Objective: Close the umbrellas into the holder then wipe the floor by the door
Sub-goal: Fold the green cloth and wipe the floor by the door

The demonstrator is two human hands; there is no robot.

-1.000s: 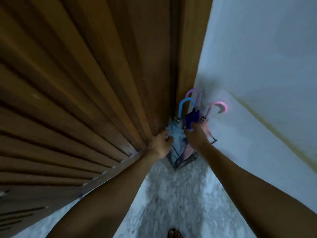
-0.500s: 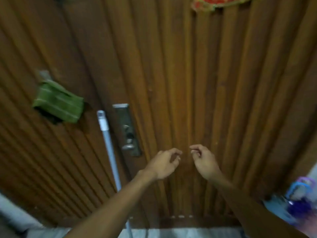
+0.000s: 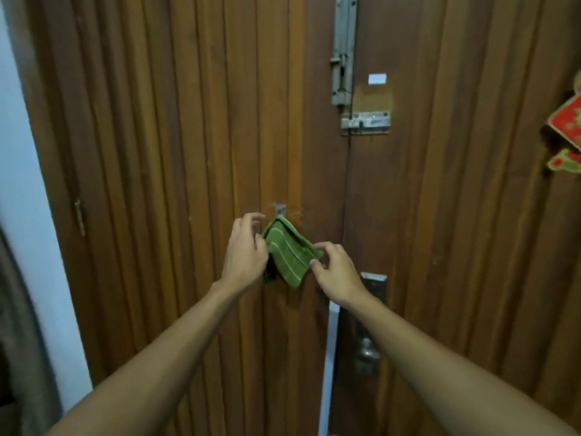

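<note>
The folded green striped cloth (image 3: 287,253) hangs from a small metal hook (image 3: 279,209) on the brown wooden door (image 3: 176,146); left hand (image 3: 245,251) touches one edge, fingers loosely curled, right hand (image 3: 334,273) pinches the opposite corner, so lifting upward should free it cleanly.

two hands are in view: the left hand (image 3: 243,250) and the right hand (image 3: 338,273). one green striped cloth (image 3: 287,253) hangs between them from one small metal hook (image 3: 279,209). one wooden double door (image 3: 157,152) fills the view, made of two leaves. there are two metal slide bolts: one upright bolt (image 3: 343,51) and one level bolt (image 3: 366,120). one lock plate (image 3: 374,286) shows, with one knob (image 3: 366,352) below it. one pale pole (image 3: 328,366) leans by the door. two red ornaments (image 3: 567,121) hang at the right edge. one white sticker (image 3: 377,79) is on the door.
</note>
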